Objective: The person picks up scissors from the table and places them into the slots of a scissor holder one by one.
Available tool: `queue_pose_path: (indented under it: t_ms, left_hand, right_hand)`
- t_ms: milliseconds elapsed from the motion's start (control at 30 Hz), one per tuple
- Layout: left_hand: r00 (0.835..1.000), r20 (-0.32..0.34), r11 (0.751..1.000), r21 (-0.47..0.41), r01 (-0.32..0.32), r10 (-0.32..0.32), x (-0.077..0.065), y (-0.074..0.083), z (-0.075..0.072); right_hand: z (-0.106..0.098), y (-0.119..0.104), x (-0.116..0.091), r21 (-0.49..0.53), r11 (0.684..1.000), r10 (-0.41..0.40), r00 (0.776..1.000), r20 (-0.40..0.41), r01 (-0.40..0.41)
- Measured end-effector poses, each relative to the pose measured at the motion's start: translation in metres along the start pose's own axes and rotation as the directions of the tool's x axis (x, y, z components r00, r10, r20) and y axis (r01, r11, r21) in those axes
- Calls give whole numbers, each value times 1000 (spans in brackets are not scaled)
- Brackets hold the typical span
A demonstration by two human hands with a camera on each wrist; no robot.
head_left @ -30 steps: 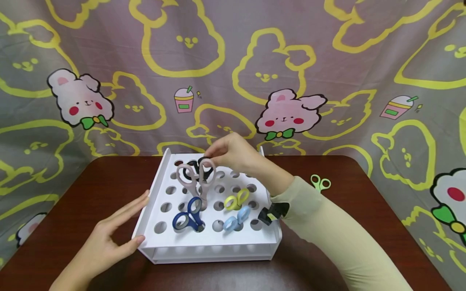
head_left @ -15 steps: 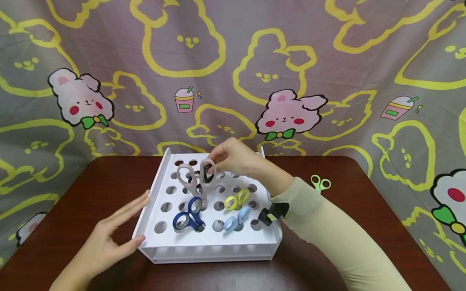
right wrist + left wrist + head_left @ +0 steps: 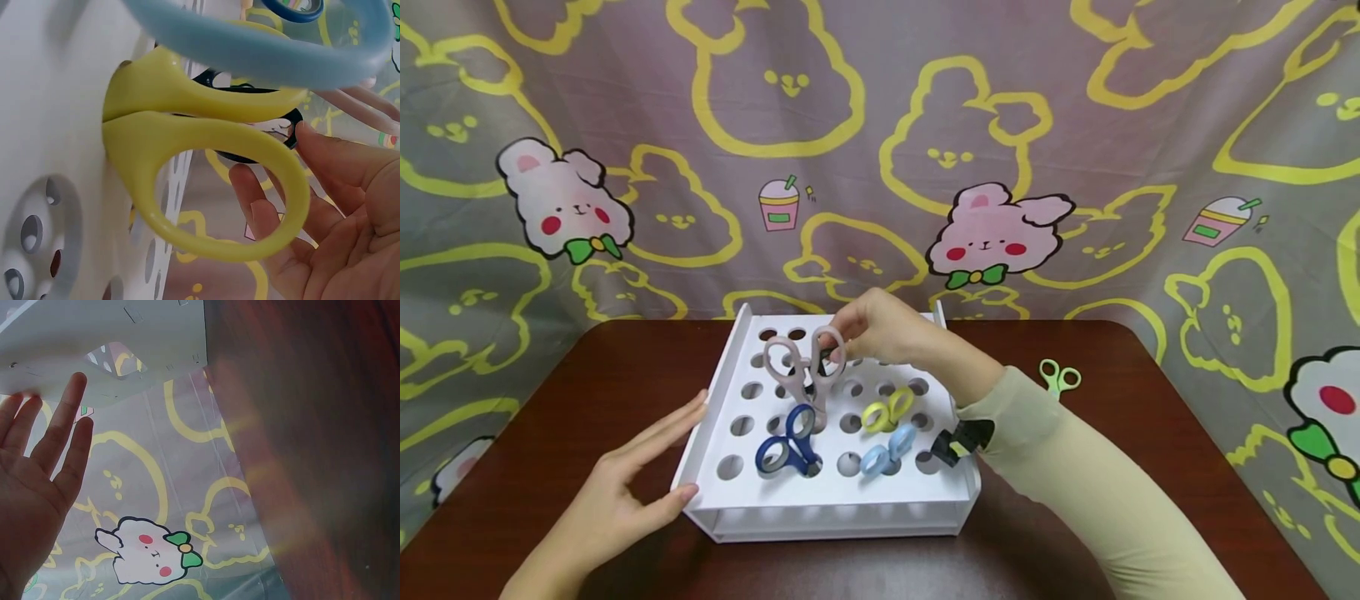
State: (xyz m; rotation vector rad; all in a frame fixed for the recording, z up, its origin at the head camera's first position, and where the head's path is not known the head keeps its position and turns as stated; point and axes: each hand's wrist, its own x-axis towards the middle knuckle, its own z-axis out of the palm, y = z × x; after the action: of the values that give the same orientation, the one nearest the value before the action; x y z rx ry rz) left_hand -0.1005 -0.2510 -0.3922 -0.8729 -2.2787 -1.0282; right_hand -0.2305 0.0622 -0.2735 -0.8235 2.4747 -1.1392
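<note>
My right hand (image 3: 891, 329) reaches over the back of a white rack (image 3: 831, 492) with round holes. Its thumb and fingers hold one loop of black-handled scissors (image 3: 294, 128), which stand low at the rack behind mauve-handled scissors (image 3: 829, 387). The blades of the black pair are hidden. My left hand (image 3: 617, 492) touches the rack's left side panel with fingers extended; the left wrist view shows the same hand (image 3: 37, 494) spread beside the panel (image 3: 169, 337). Dark blue scissors (image 3: 805, 425), yellow scissors (image 3: 874, 419) and light blue scissors (image 3: 874, 461) stand in front holes, handles up.
Light green scissors (image 3: 1060, 377) lie on the dark red-brown table (image 3: 1120, 417), right of the rack. Behind the table hangs a patterned curtain (image 3: 865, 167). The tall mauve handles overlap the black pair in the head view.
My right hand has lowered the black scissors, so their handles now sit lower behind the mauve pair; most of that motion came in the first half second. My left hand stays at the panel.
</note>
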Motion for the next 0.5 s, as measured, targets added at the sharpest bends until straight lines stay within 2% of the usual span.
queue_pose_path:
  t_ms: [500]
  left_hand:
    - [1000,2,1000,6,-1,1,1,2,0]
  right_hand:
    - [-10,-4,-11,63,998,-3,999,-54,6]
